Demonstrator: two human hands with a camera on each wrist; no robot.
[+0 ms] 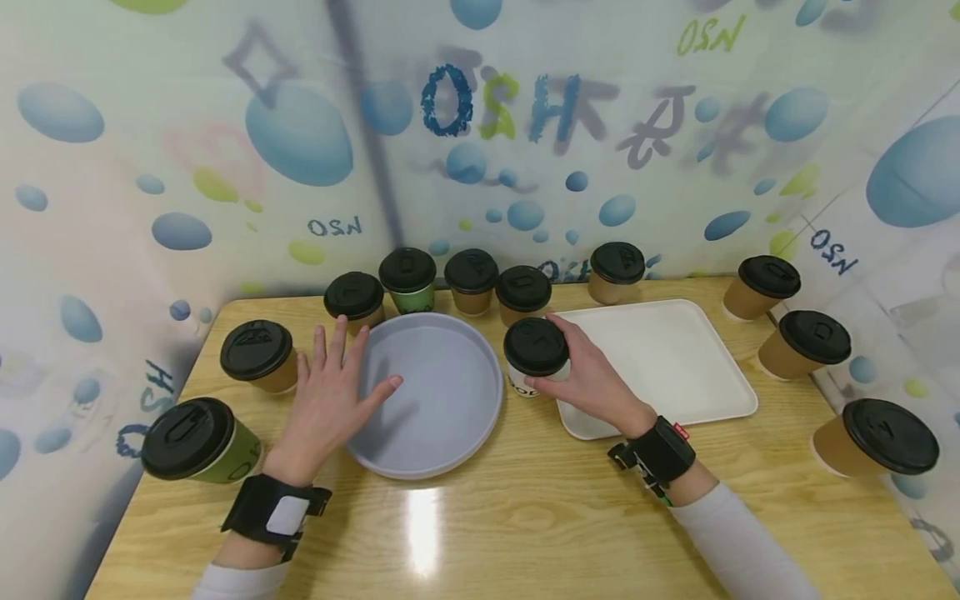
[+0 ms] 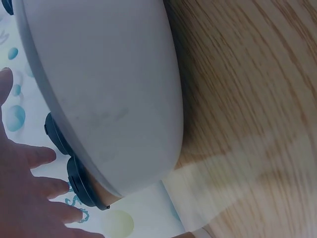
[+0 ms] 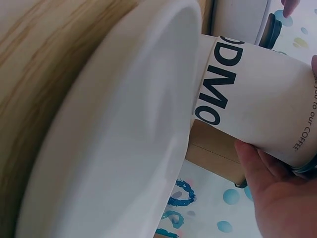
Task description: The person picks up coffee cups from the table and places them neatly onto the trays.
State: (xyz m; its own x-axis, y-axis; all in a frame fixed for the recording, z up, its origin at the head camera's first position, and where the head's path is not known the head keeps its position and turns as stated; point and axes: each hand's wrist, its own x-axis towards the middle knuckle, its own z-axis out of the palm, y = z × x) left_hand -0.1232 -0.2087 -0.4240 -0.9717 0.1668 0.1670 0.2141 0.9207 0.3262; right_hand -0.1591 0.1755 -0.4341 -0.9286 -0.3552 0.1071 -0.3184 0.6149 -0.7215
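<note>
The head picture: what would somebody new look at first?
Probably the white cup with a black lid, held by the right hand between the round grey plate and the white tray. Next, perhaps the left hand, fingers spread at the plate's left side. Brown and green cups with black lids line the table's left, back and right, before a blue-and-green spotted backdrop.

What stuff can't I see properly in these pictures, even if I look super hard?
Inside the white cup: its black lid covers it, head view.
The start of that cup's small print: lost at the right edge, right wrist view.
The bottom of the brown cup by the left hand: fingers and the round plate hide it, head view.
The whole left hand: cut off by the left edge, left wrist view.
</note>
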